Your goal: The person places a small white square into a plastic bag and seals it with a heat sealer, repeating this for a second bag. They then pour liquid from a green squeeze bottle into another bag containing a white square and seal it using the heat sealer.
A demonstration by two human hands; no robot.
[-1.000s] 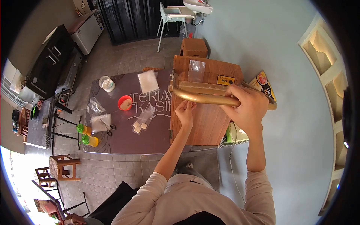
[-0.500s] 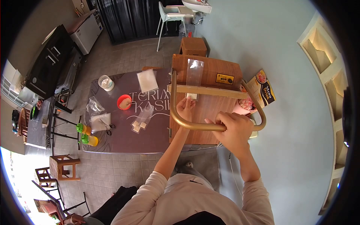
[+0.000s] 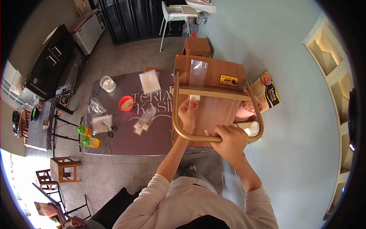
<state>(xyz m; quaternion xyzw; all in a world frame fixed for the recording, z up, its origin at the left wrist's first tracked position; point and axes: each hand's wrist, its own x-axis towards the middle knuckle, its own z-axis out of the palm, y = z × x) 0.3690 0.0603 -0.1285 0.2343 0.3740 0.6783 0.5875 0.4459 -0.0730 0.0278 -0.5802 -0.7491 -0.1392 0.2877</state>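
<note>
A wooden sealing machine [image 3: 213, 116] with a yellow label stands at the right end of the dark table. My right hand [image 3: 230, 142] is wrapped round its gold tubular handle [image 3: 190, 136]. My left hand [image 3: 187, 110] pinches the near end of a clear plastic bag [image 3: 198, 74] that runs under the machine's crossbar [image 3: 213, 92]. A small pale piece [image 3: 195, 97] shows in the bag just beyond my left fingertips. Left of the machine, another clear bag [image 3: 148, 115] with several pale pieces lies on the table.
On the dark table [image 3: 122, 143] are a red bowl [image 3: 126, 103], a plastic tub [image 3: 108, 84], a stack of bags [image 3: 150, 82], scissors [image 3: 111, 132] and two green-capped bottles [image 3: 91, 142]. A menu board [image 3: 267, 89] stands behind the machine's right side. Another person's hand [image 3: 76, 222] shows at bottom left.
My right hand has moved toward me and slightly left, bringing the gold handle lower. My left hand still holds the bag in nearly the same place.
</note>
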